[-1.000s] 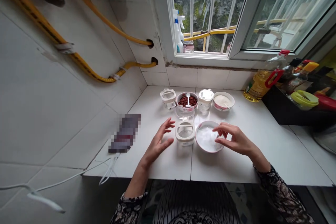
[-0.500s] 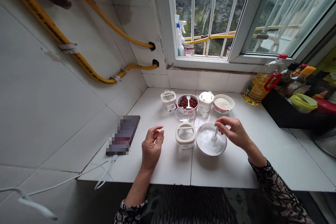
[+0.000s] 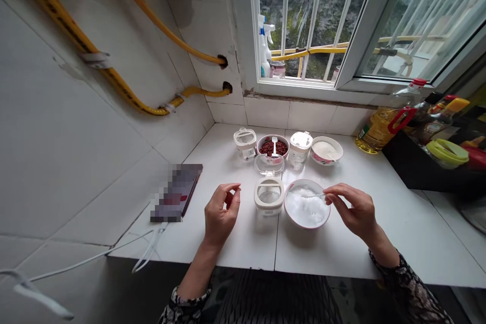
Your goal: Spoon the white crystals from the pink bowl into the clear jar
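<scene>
My right hand (image 3: 352, 208) pinches the handle of a small white spoon (image 3: 313, 195), whose scoop end lies in the white grains of a bowl (image 3: 307, 205). Left of that bowl stands a clear jar (image 3: 269, 197) with a pale rim, its transparent lid (image 3: 269, 164) flipped up at the back. My left hand (image 3: 223, 208) rests on the counter left of the jar, thumb and forefinger tips close together, and nothing shows between them.
Behind stand a clear jar (image 3: 245, 143), a bowl of dark red beans (image 3: 273, 147) with a white spoon, a closed jar (image 3: 300, 148) and a bowl of pale grains (image 3: 326, 150). A phone (image 3: 182, 187) lies left; an oil bottle (image 3: 374, 129) stands right.
My right hand has moved right and slightly down, and the spoon has tilted from steep to nearly flat over the white grains. My left thumb and forefinger tips have come closer together.
</scene>
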Available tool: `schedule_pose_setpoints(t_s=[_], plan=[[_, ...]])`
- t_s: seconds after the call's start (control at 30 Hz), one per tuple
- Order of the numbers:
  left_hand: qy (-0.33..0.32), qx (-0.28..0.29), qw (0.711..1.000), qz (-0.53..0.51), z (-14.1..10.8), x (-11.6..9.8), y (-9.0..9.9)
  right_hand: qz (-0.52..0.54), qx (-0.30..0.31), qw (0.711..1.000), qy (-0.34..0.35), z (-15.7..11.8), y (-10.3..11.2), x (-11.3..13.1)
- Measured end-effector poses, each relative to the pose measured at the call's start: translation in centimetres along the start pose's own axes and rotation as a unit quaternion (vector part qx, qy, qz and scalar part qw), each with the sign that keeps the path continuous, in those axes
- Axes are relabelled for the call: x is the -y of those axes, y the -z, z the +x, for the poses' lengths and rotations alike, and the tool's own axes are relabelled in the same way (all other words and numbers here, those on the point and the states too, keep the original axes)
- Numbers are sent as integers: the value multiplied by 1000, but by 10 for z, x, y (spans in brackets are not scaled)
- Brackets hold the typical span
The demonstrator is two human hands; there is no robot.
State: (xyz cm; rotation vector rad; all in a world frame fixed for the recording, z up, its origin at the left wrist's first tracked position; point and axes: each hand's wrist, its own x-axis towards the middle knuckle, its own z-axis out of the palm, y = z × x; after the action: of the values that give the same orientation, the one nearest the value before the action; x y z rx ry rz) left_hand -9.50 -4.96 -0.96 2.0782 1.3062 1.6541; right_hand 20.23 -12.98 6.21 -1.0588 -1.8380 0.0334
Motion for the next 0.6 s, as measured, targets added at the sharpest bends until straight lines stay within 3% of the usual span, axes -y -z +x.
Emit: schedule_pose_setpoints(t_s=[0.17, 0.33, 0.47, 0.6], plan=[[-74, -38, 996, 19, -7, -1, 2, -19, -42, 995, -84, 8, -9, -14], [-136, -27, 990, 38, -9, -3, 2, -27, -30, 994, -106, 19, -20, -21], [-155, -7, 987, 49, -8, -5, 2, -17, -7, 991, -134, 19, -26, -21], [-156, 5, 986, 57, -8, -4, 2, 51, 10, 976, -214, 15, -34, -26]])
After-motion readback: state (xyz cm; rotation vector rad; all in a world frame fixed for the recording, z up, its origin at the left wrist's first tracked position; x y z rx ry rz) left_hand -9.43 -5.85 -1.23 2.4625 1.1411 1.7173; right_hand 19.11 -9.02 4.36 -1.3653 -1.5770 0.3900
